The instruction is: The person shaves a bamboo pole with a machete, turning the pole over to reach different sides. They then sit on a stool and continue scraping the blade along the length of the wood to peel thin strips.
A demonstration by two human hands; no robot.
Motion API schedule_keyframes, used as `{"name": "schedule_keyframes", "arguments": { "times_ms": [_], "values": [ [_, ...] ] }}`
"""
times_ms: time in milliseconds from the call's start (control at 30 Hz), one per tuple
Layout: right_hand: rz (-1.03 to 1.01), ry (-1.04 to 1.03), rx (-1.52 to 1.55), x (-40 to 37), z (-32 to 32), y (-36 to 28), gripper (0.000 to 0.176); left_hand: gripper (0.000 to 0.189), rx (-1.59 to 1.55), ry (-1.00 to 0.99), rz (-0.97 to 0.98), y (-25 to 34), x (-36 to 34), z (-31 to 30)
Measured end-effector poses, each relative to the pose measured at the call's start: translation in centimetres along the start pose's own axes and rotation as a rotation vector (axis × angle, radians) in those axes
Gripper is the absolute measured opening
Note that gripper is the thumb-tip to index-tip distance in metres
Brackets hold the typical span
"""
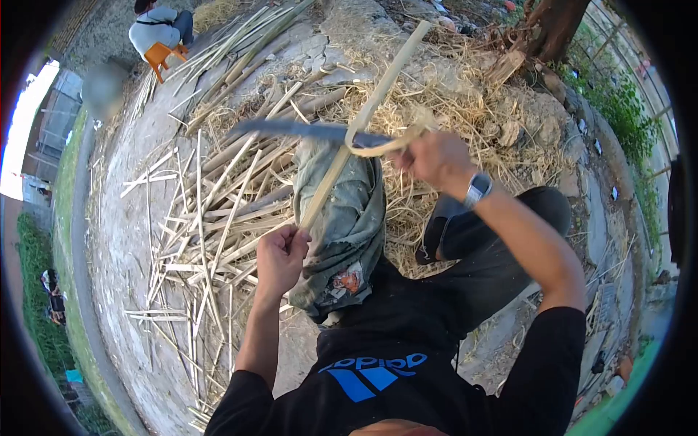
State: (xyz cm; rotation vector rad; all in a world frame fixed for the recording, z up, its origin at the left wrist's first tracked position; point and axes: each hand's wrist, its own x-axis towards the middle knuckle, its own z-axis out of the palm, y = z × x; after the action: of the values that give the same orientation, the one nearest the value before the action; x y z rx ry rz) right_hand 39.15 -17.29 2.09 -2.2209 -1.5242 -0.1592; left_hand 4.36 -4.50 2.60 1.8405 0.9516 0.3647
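Note:
A long flat bamboo strip (325, 189) slants up and away across a grey-green cloth (347, 218) draped over my leg. Its near end is pinched in my left hand (281, 254). My right hand (436, 158), with a watch on the wrist, is closed around the handle end of a long dark blade (291, 129), which lies across the strip and is blurred toward its tip. A thin pale shaving (378, 149) curls from the strip near the blade and reaches my right hand, whose fingers partly hide the handle.
Split bamboo pieces (211, 211) lie piled on the ground at the left. Curly shavings (458, 94) heap beyond my legs, near a tree trunk (556, 29). At the top left a person (156, 33) sits on an orange chair (160, 57).

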Motion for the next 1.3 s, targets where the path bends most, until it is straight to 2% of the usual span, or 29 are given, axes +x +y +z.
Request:
{"name": "schedule_keyframes", "arguments": {
  "times_ms": [33, 167, 200, 233, 267, 333, 367, 400, 467, 600, 667, 700, 767, 800, 833, 867, 900, 933, 967, 1000, 1033, 1100, 1133, 1167, 1200, 1300],
  "values": [
    [0.102, -0.084, 0.026, 0.3, 0.1, 1.7, 0.060, 0.025, -0.040, -0.005, -0.037, -0.5, -0.9, -0.8],
    [0.163, -0.068, -0.088, 1.6, 0.4, 2.3, 0.065, 0.025, 0.055, 0.004, 0.023, 0.6, -0.9, -0.2],
    [0.130, -0.071, -0.007, 1.0, -0.2, 0.7, 0.067, 0.025, 0.027, 0.006, 0.002, 0.0, -0.8, 0.0],
    [0.095, -0.083, 0.002, 0.2, -0.7, -1.3, 0.059, 0.025, -0.012, 0.003, 0.020, -0.9, -0.6, 0.2],
    [0.103, -0.078, 0.005, -0.3, -0.5, -1.3, 0.059, 0.025, -0.004, -0.003, 0.025, -0.8, -0.8, -0.1],
    [-0.170, -0.046, -0.034, -1.0, 0.4, -0.5, 0.059, 0.025, 0.005, -0.007, -0.032, -0.5, -1.2, -1.1],
    [-0.070, 0.011, 0.006, 0.2, 0.6, 2.5, 0.057, 0.025, -0.021, -0.019, -0.031, -1.5, -1.9, -2.1],
    [-0.065, 0.007, 0.008, 1.0, 0.9, 5.5, 0.057, 0.025, -0.019, -0.024, -0.035, -1.4, -2.8, -2.7],
    [0.330, -0.018, -0.264, 4.5, -0.2, 10.2, 0.062, 0.025, 0.088, -0.056, -0.023, -0.2, -3.4, -3.1],
    [0.239, 0.011, -0.080, 1.4, -1.0, 5.1, 0.060, 0.023, 0.017, -0.043, -0.038, -1.2, -2.6, -2.4],
    [-0.051, 0.070, -0.084, -0.2, -1.4, 2.0, 0.060, 0.023, 0.022, -0.046, -0.066, -1.2, -2.9, -2.8],
    [0.038, -0.113, -0.008, 0.2, -0.8, 3.8, 0.064, 0.022, 0.037, -0.052, -0.081, -1.1, -3.1, -3.5],
    [0.313, -0.026, -0.043, 1.9, -1.8, 9.9, 0.069, 0.023, 0.059, -0.082, -0.137, -1.3, -4.5, -5.3],
    [0.522, -0.019, -0.068, 3.2, -2.3, 14.8, 0.076, 0.023, 0.077, -0.071, -0.153, -1.7, -5.1, -5.9],
    [0.660, 0.114, -0.041, 3.5, -1.4, 20.9, 0.083, 0.023, 0.065, -0.058, -0.149, -2.5, -5.8, -6.5],
    [0.601, 0.237, -0.104, 2.4, -2.1, 24.4, 0.086, 0.024, 0.051, -0.007, -0.150, -3.4, -6.4, -7.3],
    [0.738, 0.242, -0.144, 1.7, -2.6, 27.3, 0.086, 0.026, 0.038, 0.047, -0.146, -3.8, -6.2, -8.1],
    [0.869, 0.234, -0.193, 1.8, -3.9, 26.5, 0.087, 0.026, 0.020, 0.068, -0.147, -4.0, -5.6, -8.3],
    [0.927, 0.248, -0.009, 2.2, -5.0, 25.9, 0.081, 0.027, 0.035, 0.092, -0.136, -4.2, -5.3, -8.3],
    [0.999, 0.228, 0.173, 1.7, -7.3, 22.0, 0.076, 0.029, 0.058, 0.102, -0.153, -4.4, -6.0, -8.2],
    [0.991, 0.172, 0.163, 1.4, -7.9, 20.0, 0.076, 0.031, 0.015, 0.094, -0.199, -3.8, -5.4, -7.8],
    [0.925, 0.378, 1.296, 2.2, -8.2, 16.6, 0.060, 0.032, -0.044, 0.073, -0.169, -3.4, -3.7, -6.5],
    [0.934, 0.329, 1.297, 2.2, -8.1, 13.7, 0.060, 0.032, -0.054, 0.036, -0.126, -3.3, -2.7, -5.9],
    [0.861, 0.349, 1.405, 2.0, -8.1, 10.1, 0.050, 0.032, -0.163, 0.027, -0.162, -1.2, -2.1, -5.0],
    [0.784, 0.377, 1.510, 1.5, -7.7, 6.8, 0.043, 0.031, -0.133, 0.010, -0.140, -0.5, -1.2, -4.2],
    [0.667, 0.331, 1.314, 0.1, -5.2, -0.4, 0.037, 0.031, -0.158, -0.061, -0.007, 1.7, 0.6, -1.2]
  ]
}}
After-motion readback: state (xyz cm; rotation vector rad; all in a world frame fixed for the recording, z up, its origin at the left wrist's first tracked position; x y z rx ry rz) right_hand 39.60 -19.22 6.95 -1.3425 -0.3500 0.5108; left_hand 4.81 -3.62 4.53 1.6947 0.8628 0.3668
